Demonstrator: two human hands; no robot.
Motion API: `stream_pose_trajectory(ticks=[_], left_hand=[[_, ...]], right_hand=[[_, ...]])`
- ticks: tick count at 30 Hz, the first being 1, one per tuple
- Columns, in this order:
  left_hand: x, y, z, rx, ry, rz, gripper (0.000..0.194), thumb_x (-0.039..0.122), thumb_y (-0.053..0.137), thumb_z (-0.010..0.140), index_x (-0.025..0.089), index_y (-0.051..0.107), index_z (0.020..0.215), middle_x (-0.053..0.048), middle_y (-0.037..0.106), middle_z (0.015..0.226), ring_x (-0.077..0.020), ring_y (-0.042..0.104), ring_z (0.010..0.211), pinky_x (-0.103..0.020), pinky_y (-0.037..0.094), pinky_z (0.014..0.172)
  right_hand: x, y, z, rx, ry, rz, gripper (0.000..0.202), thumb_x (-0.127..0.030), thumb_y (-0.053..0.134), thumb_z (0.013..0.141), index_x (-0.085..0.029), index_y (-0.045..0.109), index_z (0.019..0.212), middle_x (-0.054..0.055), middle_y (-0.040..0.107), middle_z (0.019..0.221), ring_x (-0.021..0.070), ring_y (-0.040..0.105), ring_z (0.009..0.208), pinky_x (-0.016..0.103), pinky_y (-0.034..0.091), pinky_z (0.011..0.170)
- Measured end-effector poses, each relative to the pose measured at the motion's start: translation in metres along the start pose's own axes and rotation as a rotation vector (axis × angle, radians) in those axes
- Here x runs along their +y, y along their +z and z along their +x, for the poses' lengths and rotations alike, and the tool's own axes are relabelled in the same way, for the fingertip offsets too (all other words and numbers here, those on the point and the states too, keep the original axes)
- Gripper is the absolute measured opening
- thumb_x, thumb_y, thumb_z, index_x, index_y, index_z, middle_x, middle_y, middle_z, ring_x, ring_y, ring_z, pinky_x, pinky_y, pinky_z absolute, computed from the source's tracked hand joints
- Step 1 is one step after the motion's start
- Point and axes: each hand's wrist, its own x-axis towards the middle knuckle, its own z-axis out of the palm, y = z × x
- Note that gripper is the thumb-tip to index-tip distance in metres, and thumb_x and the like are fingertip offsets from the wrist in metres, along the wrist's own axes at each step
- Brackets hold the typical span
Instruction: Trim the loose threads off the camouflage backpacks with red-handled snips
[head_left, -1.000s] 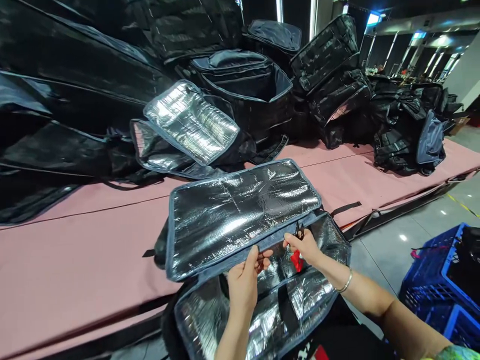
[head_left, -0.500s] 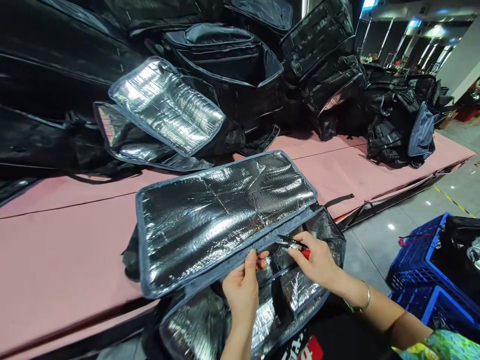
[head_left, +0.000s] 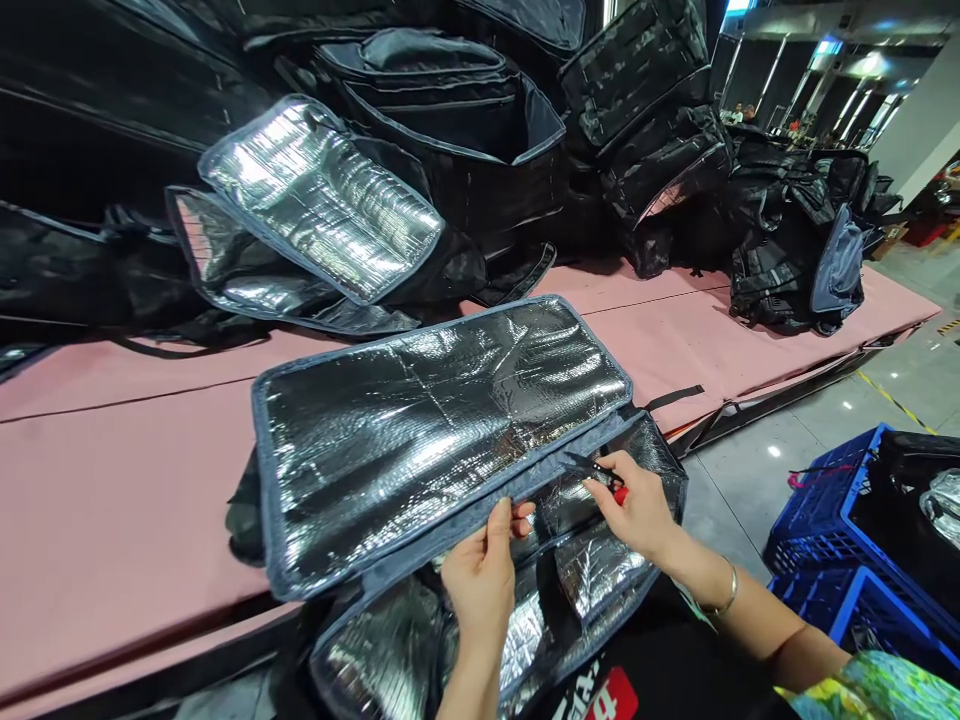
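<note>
An insulated bag (head_left: 450,420) with silver foil lining lies open before me, its rectangular lid flap folded back over the pink table. Between thumb and fingers, my left hand (head_left: 484,560) pinches the grey-blue fabric edge where the lid meets the body. My right hand (head_left: 634,510) grips a small pair of thread snips (head_left: 589,465) with dark blades and a red part near the palm. The blades point left and rest at or just over the same fabric strip, right of my left hand. Any thread there is too fine to make out.
Black bags (head_left: 457,130), some showing foil lining, are heaped along the back of the pink table (head_left: 127,500). Another dark bag (head_left: 787,240) sits at the table's right end. Blue crates (head_left: 817,510) stand on the floor at right.
The snips and my right hand have shifted slightly right along the strip, and the blades look closer together. My left hand keeps its pinch on the edge. The view has moved a little.
</note>
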Motion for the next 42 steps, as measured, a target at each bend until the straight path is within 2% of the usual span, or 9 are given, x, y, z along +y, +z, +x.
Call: stream_pose_trajectory(ticks=[4, 7, 11, 15, 18, 25, 36, 39, 42], left_hand=[[0.003, 0.0, -0.001, 0.001, -0.022, -0.02, 0.038, 0.049, 0.061, 0.072, 0.012, 0.068, 0.063, -0.007, 0.068, 0.066, -0.0122, 0.055, 0.055, -0.025, 0.047, 0.058], [0.006, 0.002, -0.002, 0.022, -0.037, -0.021, 0.039, 0.049, 0.062, 0.071, 0.012, 0.067, 0.062, -0.008, 0.069, 0.067, -0.0133, 0.056, 0.054, -0.027, 0.048, 0.059], [0.007, 0.003, -0.002, 0.018, -0.031, -0.042, 0.038, 0.049, 0.063, 0.07, 0.012, 0.067, 0.061, -0.008, 0.068, 0.065, -0.0129, 0.055, 0.053, -0.026, 0.048, 0.056], [0.004, 0.003, 0.0, 0.014, -0.038, -0.077, 0.036, 0.046, 0.064, 0.071, 0.012, 0.067, 0.061, -0.006, 0.068, 0.065, -0.0109, 0.054, 0.053, -0.023, 0.047, 0.057], [0.004, 0.003, 0.0, 0.009, -0.036, -0.071, 0.035, 0.046, 0.063, 0.072, 0.012, 0.068, 0.064, -0.006, 0.068, 0.065, -0.0106, 0.054, 0.053, -0.023, 0.046, 0.057], [0.006, 0.004, -0.001, 0.012, -0.018, -0.041, 0.036, 0.046, 0.062, 0.072, 0.012, 0.068, 0.064, -0.005, 0.067, 0.063, -0.0115, 0.055, 0.055, -0.023, 0.045, 0.058], [0.006, 0.003, -0.002, -0.001, -0.034, -0.006, 0.038, 0.049, 0.06, 0.073, 0.013, 0.069, 0.065, -0.005, 0.068, 0.064, -0.0124, 0.057, 0.057, -0.024, 0.046, 0.061], [0.008, 0.003, -0.003, 0.001, -0.03, -0.02, 0.037, 0.048, 0.061, 0.074, 0.013, 0.068, 0.062, -0.005, 0.067, 0.063, -0.0123, 0.057, 0.058, -0.023, 0.046, 0.062], [0.008, 0.004, -0.003, -0.016, -0.019, -0.022, 0.038, 0.048, 0.06, 0.074, 0.014, 0.067, 0.059, -0.005, 0.067, 0.063, -0.0134, 0.057, 0.059, -0.024, 0.046, 0.061]], right_hand=[[0.005, 0.011, -0.007, 0.034, 0.022, 0.059, 0.024, -0.04, 0.049, 0.086, -0.019, 0.056, 0.094, 0.0, 0.062, 0.068, 0.0125, 0.057, 0.056, 0.022, 0.043, 0.056], [0.009, 0.018, -0.01, 0.061, -0.035, 0.005, 0.026, -0.04, 0.046, 0.088, -0.018, 0.057, 0.095, 0.002, 0.063, 0.069, 0.0133, 0.058, 0.057, 0.023, 0.043, 0.055], [0.012, 0.024, -0.01, 0.093, -0.128, -0.051, 0.027, -0.037, 0.042, 0.091, -0.017, 0.059, 0.097, 0.007, 0.067, 0.08, 0.0151, 0.063, 0.067, 0.024, 0.046, 0.062], [0.014, 0.022, -0.008, 0.095, -0.168, -0.064, 0.028, -0.037, 0.04, 0.093, -0.017, 0.06, 0.096, 0.007, 0.068, 0.078, 0.0153, 0.063, 0.067, 0.024, 0.046, 0.062], [0.012, 0.016, -0.007, 0.054, -0.17, -0.061, 0.028, -0.037, 0.041, 0.093, -0.017, 0.06, 0.095, 0.006, 0.067, 0.076, 0.0145, 0.062, 0.066, 0.023, 0.045, 0.062], [0.001, 0.009, -0.005, -0.14, -0.223, -0.076, 0.027, -0.039, 0.043, 0.091, -0.018, 0.058, 0.098, 0.005, 0.067, 0.079, 0.0157, 0.063, 0.071, 0.023, 0.043, 0.062], [-0.002, 0.012, 0.002, -0.106, -0.341, -0.056, 0.027, -0.037, 0.041, 0.093, -0.017, 0.059, 0.094, 0.003, 0.065, 0.072, 0.0135, 0.06, 0.063, 0.022, 0.04, 0.056], [-0.003, 0.009, 0.001, -0.101, -0.313, 0.066, 0.025, -0.037, 0.044, 0.091, -0.017, 0.058, 0.092, 0.002, 0.064, 0.072, 0.0124, 0.059, 0.061, 0.022, 0.042, 0.056], [-0.003, 0.01, 0.002, -0.069, -0.187, 0.218, 0.023, -0.039, 0.051, 0.086, -0.018, 0.056, 0.093, 0.0, 0.062, 0.069, 0.0115, 0.056, 0.057, 0.021, 0.043, 0.055]])
